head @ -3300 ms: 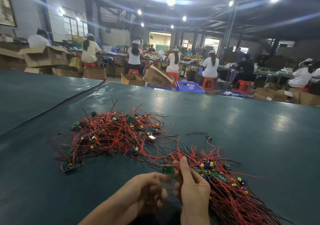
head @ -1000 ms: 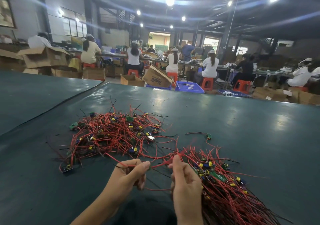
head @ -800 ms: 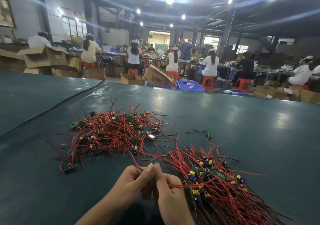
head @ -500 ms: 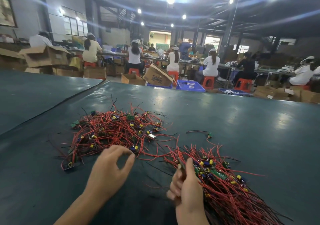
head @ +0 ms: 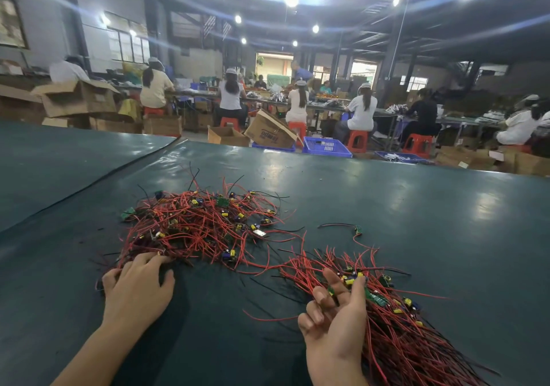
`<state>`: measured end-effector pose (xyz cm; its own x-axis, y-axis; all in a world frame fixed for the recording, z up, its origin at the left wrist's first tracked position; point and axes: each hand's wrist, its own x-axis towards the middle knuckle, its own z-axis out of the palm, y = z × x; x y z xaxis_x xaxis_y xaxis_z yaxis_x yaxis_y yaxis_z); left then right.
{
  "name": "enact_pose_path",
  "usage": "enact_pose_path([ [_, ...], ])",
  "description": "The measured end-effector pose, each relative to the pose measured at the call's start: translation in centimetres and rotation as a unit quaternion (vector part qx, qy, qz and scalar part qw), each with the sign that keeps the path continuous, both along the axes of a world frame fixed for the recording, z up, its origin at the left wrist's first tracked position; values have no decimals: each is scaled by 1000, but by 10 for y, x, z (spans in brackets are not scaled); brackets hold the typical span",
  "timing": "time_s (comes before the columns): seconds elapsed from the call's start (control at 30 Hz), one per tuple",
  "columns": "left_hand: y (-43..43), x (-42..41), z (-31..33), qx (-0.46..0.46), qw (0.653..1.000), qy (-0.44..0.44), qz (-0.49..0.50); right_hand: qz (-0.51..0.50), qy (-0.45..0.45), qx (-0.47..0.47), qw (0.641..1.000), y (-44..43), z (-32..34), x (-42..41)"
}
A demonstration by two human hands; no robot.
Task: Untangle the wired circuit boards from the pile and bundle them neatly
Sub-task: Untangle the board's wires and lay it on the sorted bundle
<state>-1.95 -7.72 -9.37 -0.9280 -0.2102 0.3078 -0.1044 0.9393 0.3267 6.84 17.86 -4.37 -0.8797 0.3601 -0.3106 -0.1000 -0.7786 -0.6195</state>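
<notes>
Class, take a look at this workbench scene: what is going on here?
A person works at a green table. The left hand lies spread on the near edge of the tangled pile of red-wired boards. The right hand, loosely curled, rests against the straighter bundle; whether it grips wires is unclear.

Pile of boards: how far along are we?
Done: a bundle with wires roughly aligned lies on the right. In hand: left hand touches the pile at its near edge; right hand is at the bundle. Left: the tangled pile, plus one stray board.

Cardboard box (head: 269, 132); blue crate (head: 326, 147), probably plastic; red stool (head: 357, 142).
</notes>
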Motion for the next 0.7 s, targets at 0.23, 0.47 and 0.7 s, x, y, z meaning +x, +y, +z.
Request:
enact_pose_path([
  [0.23,5,4,6,102,992,48,-58,-8,5,16,1000,-1,-1,0],
  [0.47,15,8,6,132,987,41,-78,12,7,40,999,-2,-4,-1],
  [0.7,37,23,18,125,948,244,-163,73,23,120,990,-8,-6,-3],
])
